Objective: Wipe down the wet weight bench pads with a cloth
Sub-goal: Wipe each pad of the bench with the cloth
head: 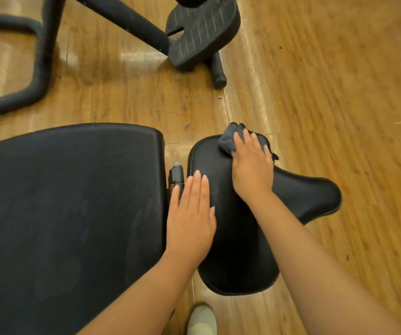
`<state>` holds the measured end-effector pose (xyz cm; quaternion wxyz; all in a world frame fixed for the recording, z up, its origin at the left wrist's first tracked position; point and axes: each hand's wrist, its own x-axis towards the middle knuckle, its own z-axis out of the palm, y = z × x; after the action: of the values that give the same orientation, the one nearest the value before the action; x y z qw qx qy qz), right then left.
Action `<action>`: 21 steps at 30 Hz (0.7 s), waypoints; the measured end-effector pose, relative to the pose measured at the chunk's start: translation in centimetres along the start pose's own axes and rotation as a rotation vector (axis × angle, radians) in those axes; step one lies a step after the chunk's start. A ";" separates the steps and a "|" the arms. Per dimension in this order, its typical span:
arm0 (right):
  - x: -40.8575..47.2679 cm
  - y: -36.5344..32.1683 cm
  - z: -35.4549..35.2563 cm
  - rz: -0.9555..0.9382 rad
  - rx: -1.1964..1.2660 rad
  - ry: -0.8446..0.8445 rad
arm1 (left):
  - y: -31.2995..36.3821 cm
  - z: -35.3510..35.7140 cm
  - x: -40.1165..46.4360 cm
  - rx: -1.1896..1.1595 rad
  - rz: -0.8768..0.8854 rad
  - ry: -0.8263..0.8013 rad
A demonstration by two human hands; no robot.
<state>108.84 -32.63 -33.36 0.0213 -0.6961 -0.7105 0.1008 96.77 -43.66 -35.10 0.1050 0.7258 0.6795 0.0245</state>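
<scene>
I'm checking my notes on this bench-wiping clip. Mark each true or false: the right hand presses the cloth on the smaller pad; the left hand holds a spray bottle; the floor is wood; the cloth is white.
1. Right hand presses the cloth on the smaller pad: true.
2. Left hand holds a spray bottle: false; it lies flat and empty on that pad's edge.
3. The floor is wood: true.
4. The cloth is white: false; it is dark grey.

You have nothing to read here: no lettering, brand, number or sign shows on any surface in view. The black padded surfaces are plain textured material, and the ridged black footplate (202,32) carries only moulded grooves.
</scene>
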 end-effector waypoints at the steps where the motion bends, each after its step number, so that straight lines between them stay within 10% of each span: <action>1: 1.3 -0.4 -0.1 -0.012 0.017 -0.017 | 0.0 0.0 0.0 -0.001 -0.004 0.002; 10: -0.9 -3.5 0.8 -0.474 -0.004 -0.088 | -0.4 0.5 -0.2 0.063 -0.003 0.017; 21: -11.3 -0.8 1.3 -0.189 0.173 0.038 | -0.2 0.6 0.1 0.097 0.051 0.028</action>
<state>108.18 -44.01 -33.25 0.1040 -0.6234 -0.7611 0.1461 96.70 -43.64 -35.70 0.0597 0.7466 0.6626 0.0042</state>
